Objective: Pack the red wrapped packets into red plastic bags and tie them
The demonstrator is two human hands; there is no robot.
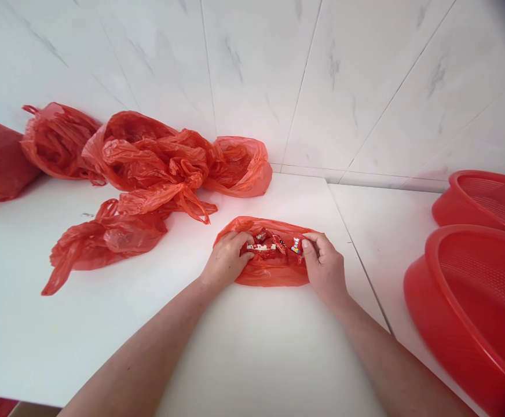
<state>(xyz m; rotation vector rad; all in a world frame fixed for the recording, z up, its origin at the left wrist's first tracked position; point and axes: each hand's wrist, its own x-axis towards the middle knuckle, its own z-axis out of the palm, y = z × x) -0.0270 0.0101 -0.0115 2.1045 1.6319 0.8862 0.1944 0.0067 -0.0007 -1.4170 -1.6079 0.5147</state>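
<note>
Two bare hands at one red bag, which sits on a white table with its mouth spread. Right hand: thumb and fingers together, clamped on a small lettered packet at the bag's right end. Left hand: thumb and fingers curled close at the left end, beside a longer red-and-white packet; we cannot tell whether they pinch it or only hold the bag's edge. More small wrapped pieces lie between the hands, inside the bag.

On handling, our judgement: hold the small packet by its edge, thumb light, so the wrapper is not crushed. Let the left hand steady the rim, since thin film probably folds inward or slides on a smooth top. Keep the mouth wide, so no piece catches in a crease.

Hard for us to make out: the right fingertips behind the packet; the finer lettering; how many pieces lie underneath. Several crumpled red bags lie beyond, to the left, contents unclear. Two red baskets at right are cut off by the frame.
</note>
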